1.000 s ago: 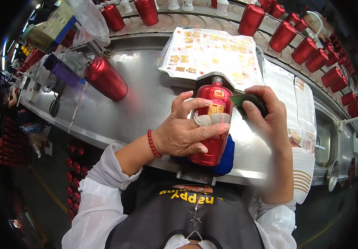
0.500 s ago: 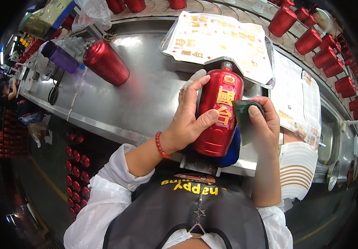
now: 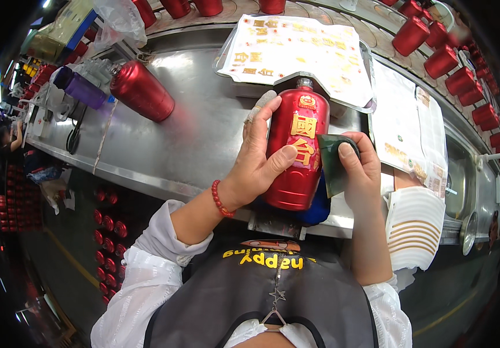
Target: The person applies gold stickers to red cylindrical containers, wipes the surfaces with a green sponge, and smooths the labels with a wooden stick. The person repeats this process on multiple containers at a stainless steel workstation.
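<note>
A glossy red bottle (image 3: 292,182) with gold lettering lies tilted before me, neck pointing away, its lower end by a blue support (image 3: 318,210). My left hand (image 3: 257,156) grips it from the left, the thumb across its front and the fingers along its side. One fingertip wears a pale cover. Pinched between thumb and fingers of my right hand (image 3: 361,159) is a thin dark green scraper (image 3: 332,164); its edge meets the right side of the lettering.
Past the bottle, a sheet of gold decals (image 3: 296,55) rests on a metal tray. Another red bottle (image 3: 141,91) and a purple drinking bottle (image 3: 82,88) are on the steel bench (image 3: 192,87) at left. A conveyor carries several red bottles. White stacked trays (image 3: 415,229) stand right.
The view has shifted slightly, moving the scene in the picture. My left hand keeps its hold on the bottle, and the scraper stays at the right of the lettering, turned a little.
</note>
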{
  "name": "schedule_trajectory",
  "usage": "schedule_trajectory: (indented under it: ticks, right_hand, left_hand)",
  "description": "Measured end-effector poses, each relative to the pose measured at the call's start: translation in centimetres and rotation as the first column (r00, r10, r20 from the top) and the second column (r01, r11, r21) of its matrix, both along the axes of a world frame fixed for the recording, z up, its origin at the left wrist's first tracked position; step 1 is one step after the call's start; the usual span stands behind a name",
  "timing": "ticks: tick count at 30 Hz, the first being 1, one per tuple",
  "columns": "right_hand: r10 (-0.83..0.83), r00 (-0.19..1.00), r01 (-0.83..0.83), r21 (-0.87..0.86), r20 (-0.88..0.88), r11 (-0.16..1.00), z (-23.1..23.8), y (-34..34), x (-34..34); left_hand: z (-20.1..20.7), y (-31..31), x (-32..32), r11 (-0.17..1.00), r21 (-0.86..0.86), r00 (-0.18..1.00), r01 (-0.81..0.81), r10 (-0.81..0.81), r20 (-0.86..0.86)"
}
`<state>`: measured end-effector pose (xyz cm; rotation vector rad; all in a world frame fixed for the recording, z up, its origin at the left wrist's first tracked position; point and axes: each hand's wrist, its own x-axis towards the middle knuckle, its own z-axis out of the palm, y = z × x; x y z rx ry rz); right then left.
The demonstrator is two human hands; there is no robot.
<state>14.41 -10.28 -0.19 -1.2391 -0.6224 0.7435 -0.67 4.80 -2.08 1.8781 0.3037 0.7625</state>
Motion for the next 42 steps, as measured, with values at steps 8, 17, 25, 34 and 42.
schedule_trajectory:
  ticks: [8, 17, 25, 34, 42]
  right_hand:
    - [-0.007, 1.000, 0.007, -0.031, -0.010, 0.999, -0.6, -0.3, 0.3]
    - [-0.020, 0.995, 0.031, -0.115, 0.098, 0.993, -0.2, -0.5, 0.3]
    - [-0.025, 0.841, 0.100, -0.110, 0.540, 0.989, 4.3, 1.0, 3.6]
    - [0.462, 0.604, -0.304, -0.347, 0.650, 0.887, 8.0, 10.0, 8.5]
    - [0.056, 0.915, 0.008, -0.157, 0.400, 0.988, 4.6, 5.4, 7.3]
  left_hand:
    - [0.3, 0.0, -0.1, 0.999, -0.033, 1.000, 0.017, -0.017, 0.011]
    - [3.4, 1.0, -0.8, 0.678, 0.721, 0.990, 0.142, -0.092, -0.108]
    - [2.6, 4.7, 0.9, 0.650, 0.754, 0.995, 0.094, -0.093, -0.044]
    - [2.6, 5.3, 1.1, 0.649, 0.748, 0.989, 0.137, -0.136, -0.063]
    - [2.9, 7.1, 3.1, 0.667, 0.727, 0.978, 0.167, -0.205, -0.037]
